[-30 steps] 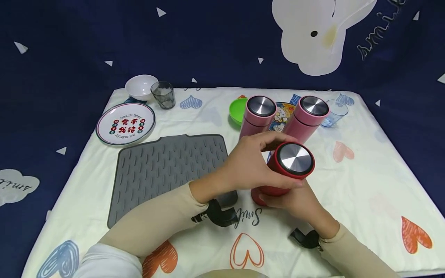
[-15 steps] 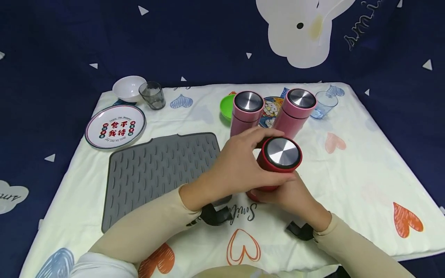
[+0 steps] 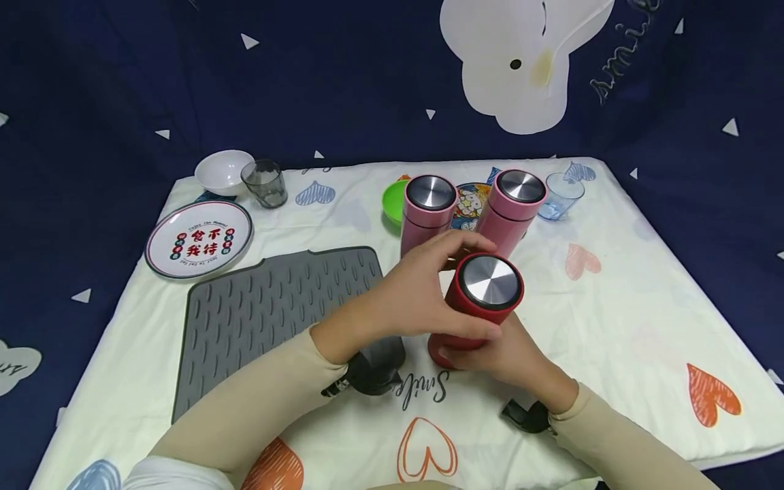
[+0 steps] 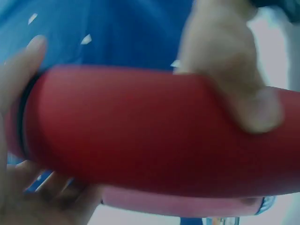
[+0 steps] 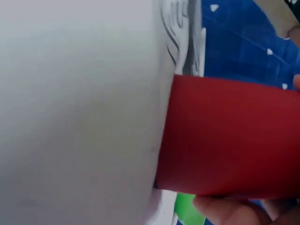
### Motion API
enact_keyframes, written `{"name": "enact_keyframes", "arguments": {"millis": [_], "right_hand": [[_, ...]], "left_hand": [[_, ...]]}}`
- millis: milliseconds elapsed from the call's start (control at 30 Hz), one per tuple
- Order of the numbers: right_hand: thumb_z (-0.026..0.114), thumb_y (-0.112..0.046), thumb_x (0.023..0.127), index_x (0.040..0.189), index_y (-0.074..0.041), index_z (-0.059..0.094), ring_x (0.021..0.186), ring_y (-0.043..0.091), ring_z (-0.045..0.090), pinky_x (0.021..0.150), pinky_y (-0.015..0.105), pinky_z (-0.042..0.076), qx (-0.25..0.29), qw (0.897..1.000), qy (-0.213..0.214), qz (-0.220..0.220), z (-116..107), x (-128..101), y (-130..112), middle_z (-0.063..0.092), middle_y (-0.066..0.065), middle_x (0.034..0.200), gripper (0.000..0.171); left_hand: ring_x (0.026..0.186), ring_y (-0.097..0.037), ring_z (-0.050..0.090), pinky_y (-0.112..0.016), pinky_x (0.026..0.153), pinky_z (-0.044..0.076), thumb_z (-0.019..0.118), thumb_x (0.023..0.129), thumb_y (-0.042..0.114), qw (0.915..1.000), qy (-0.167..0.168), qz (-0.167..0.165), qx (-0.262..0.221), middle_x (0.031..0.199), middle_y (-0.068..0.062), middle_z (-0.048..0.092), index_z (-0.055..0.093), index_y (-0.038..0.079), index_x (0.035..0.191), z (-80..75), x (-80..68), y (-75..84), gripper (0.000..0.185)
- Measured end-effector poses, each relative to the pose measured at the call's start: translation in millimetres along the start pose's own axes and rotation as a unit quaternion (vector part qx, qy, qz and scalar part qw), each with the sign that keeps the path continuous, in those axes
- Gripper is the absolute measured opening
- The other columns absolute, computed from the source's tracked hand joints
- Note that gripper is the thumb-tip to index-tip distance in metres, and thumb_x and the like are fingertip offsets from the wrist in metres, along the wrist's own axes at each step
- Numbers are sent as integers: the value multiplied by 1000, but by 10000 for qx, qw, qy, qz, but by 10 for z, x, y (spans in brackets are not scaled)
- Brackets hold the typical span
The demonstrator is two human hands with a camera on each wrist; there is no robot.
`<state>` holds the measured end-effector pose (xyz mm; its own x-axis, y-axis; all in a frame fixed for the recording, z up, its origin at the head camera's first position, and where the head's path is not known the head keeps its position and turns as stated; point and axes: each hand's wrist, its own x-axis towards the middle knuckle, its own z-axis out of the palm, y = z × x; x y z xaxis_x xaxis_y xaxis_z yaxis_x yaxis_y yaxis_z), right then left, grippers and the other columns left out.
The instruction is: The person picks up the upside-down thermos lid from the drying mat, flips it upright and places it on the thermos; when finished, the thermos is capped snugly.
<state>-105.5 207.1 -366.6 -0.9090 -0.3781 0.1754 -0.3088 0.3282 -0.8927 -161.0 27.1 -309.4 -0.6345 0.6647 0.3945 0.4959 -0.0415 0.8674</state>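
Note:
A red thermos flask (image 3: pixel 490 282) with a shiny steel top stands on the white cloth in front of the person, leaning slightly. My left hand (image 3: pixel 422 292) grips its upper part, thumb on the near side and fingers round the far side. Lower down, my right hand (image 3: pixel 508 357) holds the body. The left wrist view shows a dark seam below the red cap (image 4: pixel 13 126), with left fingers around that end and the right thumb across the body. Just behind stand two pink thermos flasks, a left one (image 3: pixel 429 204) and a right one (image 3: pixel 511 207).
A grey ridged mat (image 3: pixel 275 309) lies to the left, beyond it a plate with red characters (image 3: pixel 184 265), a white bowl (image 3: pixel 223 173) and a grey glass (image 3: pixel 265 184). Behind the pink flasks are a green bowl (image 3: pixel 393 203), a patterned plate (image 3: pixel 468 204) and a bluish glass (image 3: pixel 560 196).
The whole head view has shifted, things appearing further left. Both hands keep their hold on the red thermos flask, which stays in about the same place on the cloth.

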Motion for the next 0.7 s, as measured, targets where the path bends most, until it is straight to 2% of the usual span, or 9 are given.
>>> {"name": "enact_keyframes", "arguments": {"millis": [67,133,200,300,433,533,600,633,700], "right_hand": [[88,-4,67,113,-12,56,94,16,60,86,28,47,-110,9999,45,-116,1,4,-9,63,-3,104,57],[89,-7,66,112,-13,56,95,16,60,86,28,47,-171,9997,92,-170,0,0,35,63,-3,105,57],[91,-10,66,115,-16,55,97,14,59,86,28,47,-242,9995,138,-172,-4,-13,135,62,-4,107,61],[92,-12,66,121,-17,53,101,14,58,89,28,46,-235,9993,216,-192,-3,-32,279,61,-5,112,67],[88,-2,67,119,-7,54,98,16,60,88,27,47,-109,9992,308,-249,-40,-39,155,63,0,110,63],[83,8,68,115,2,57,92,17,64,83,26,50,121,9982,537,-232,-190,-71,98,66,4,104,54],[81,11,69,114,5,58,89,14,65,80,24,51,80,9962,869,-61,-382,-95,205,67,3,102,51],[80,10,70,115,5,58,90,13,65,79,23,51,-23,9942,1078,45,-503,-98,289,68,3,102,51],[81,2,75,119,2,57,92,10,63,79,20,50,-460,9864,1502,473,-775,-79,472,66,-1,105,50]], "left_hand": [[108,-6,55,-25,95,46,92,66,27,9977,458,224,454,116,7,58,57,13,126,54,-42,39,71],[107,-7,57,-27,94,47,93,65,24,9972,575,337,333,115,6,60,60,12,125,77,-47,31,69],[105,-9,60,-29,93,49,92,65,17,9986,420,254,-177,113,6,64,61,9,126,74,-26,-1,69],[104,-12,62,-31,93,49,91,65,11,9973,-35,-5,-739,110,6,67,60,8,129,40,34,-60,71],[111,-11,59,-30,97,46,88,70,12,9957,-346,-295,-807,118,5,64,51,11,139,18,40,-54,78],[121,-8,51,-30,102,42,86,76,20,9966,-572,-557,-221,132,6,54,44,15,145,-47,-91,-35,81],[123,-8,48,-31,102,41,83,79,28,9914,-918,-814,462,137,9,49,44,19,145,-124,-237,-30,78],[123,-8,47,-32,102,41,83,80,31,9854,-1169,-951,793,138,9,48,45,20,145,-167,-317,-30,76],[126,-9,45,-34,103,39,82,79,38,9655,-1731,-1284,1461,139,9,49,49,22,141,-245,-465,-30,72]]}}
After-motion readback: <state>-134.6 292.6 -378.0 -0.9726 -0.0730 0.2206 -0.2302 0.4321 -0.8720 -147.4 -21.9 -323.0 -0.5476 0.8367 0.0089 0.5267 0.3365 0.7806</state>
